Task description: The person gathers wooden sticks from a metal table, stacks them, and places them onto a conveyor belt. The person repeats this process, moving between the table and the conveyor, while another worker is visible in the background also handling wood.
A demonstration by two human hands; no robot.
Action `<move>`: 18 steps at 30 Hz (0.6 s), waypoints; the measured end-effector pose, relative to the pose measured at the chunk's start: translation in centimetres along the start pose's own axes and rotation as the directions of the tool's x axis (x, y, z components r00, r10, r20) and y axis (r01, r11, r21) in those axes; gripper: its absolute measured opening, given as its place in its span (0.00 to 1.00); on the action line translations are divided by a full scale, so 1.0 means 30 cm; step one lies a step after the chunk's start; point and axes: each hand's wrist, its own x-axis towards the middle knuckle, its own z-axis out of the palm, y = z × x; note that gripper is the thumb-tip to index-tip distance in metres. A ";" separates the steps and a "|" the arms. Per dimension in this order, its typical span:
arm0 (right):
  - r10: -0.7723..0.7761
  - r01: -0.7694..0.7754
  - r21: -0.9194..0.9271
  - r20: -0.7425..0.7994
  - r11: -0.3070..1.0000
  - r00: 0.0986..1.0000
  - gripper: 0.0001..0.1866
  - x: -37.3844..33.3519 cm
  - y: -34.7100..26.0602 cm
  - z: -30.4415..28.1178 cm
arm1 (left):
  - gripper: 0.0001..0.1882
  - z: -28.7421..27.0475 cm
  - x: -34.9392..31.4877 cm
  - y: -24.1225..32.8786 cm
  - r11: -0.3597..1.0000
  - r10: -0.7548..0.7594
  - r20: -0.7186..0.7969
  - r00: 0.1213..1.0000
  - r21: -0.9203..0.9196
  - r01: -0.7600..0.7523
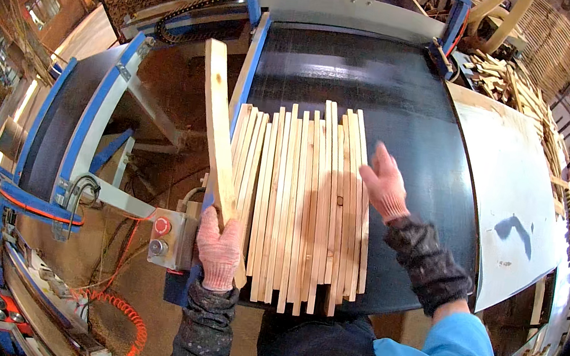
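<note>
wood strips [284,207]: pale tan | belt [428,147]: blk | shirt [457,355]: lt blue

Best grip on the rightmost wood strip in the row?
Probably mid-length on the rightmost wood strip, coming from the right, where the right hand is nearest. That long edge faces bare black belt; the neighbouring strips crowd its left. It's long and thin, so gripping near the middle should balance it better than an end.

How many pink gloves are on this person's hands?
2: one pale pink fabric glove covers the left hand, which holds a long pale wooden strip; the other covers the right hand, at the right edge of the row of wooden strips.
</note>
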 end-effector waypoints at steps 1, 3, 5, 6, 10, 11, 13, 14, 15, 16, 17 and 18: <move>0.128 -0.119 -0.106 0.083 0.987 0.988 0.37 -0.071 0.033 -0.034 | 0.15 -0.014 0.009 0.049 0.999 0.004 0.003 1.000 -0.034 -0.004; 0.096 -0.111 0.079 0.172 0.991 0.981 0.34 -0.212 0.171 -0.011 | 0.16 -0.028 0.037 0.151 0.981 -0.016 0.086 0.996 -0.189 0.032; 0.087 -0.080 -0.045 0.160 0.996 0.983 0.30 -0.278 0.234 0.073 | 0.17 -0.035 0.058 0.251 0.908 -0.047 0.221 0.974 -0.397 0.134; 0.104 -0.098 -0.064 0.093 0.993 0.990 0.29 -0.302 0.226 0.125 | 0.21 -0.039 0.046 0.297 0.817 -0.155 0.267 0.951 -0.507 0.276; 0.292 -0.273 -0.165 0.104 0.948 0.951 0.33 -0.293 0.061 0.156 | 0.26 -0.050 0.020 0.229 0.618 -0.108 0.532 0.840 -0.625 0.476; 0.284 -0.269 -0.138 0.108 0.953 0.953 0.34 -0.310 0.075 0.166 | 0.26 -0.049 -0.001 0.210 0.583 -0.130 0.548 0.826 -0.632 0.511; 0.255 -0.248 -0.079 0.093 0.966 0.962 0.36 -0.326 0.079 0.159 | 0.26 -0.031 -0.036 0.205 0.514 -0.150 0.578 0.802 -0.647 0.562; 0.272 -0.266 -0.061 0.208 0.962 0.939 0.42 -0.322 0.058 0.121 | 0.26 -0.026 -0.044 0.180 0.501 -0.139 0.603 0.786 -0.641 0.581; 0.268 -0.264 -0.048 0.192 0.963 0.944 0.43 -0.336 0.078 0.124 | 0.26 -0.017 -0.056 0.159 0.469 -0.145 0.637 0.757 -0.629 0.620; 0.267 -0.265 -0.038 0.171 0.964 0.948 0.44 -0.347 0.119 0.130 | 0.26 -0.002 -0.069 0.142 0.435 -0.148 0.674 0.723 -0.613 0.660; 0.266 -0.265 -0.028 0.150 0.964 0.952 0.45 -0.357 0.171 0.139 | 0.26 0.019 -0.080 0.129 0.400 -0.150 0.710 0.688 -0.593 0.699; 0.230 -0.241 0.089 0.122 0.966 0.966 0.46 -0.374 0.169 0.137 | 0.27 0.034 -0.100 0.115 0.394 -0.162 0.716 0.679 -0.584 0.709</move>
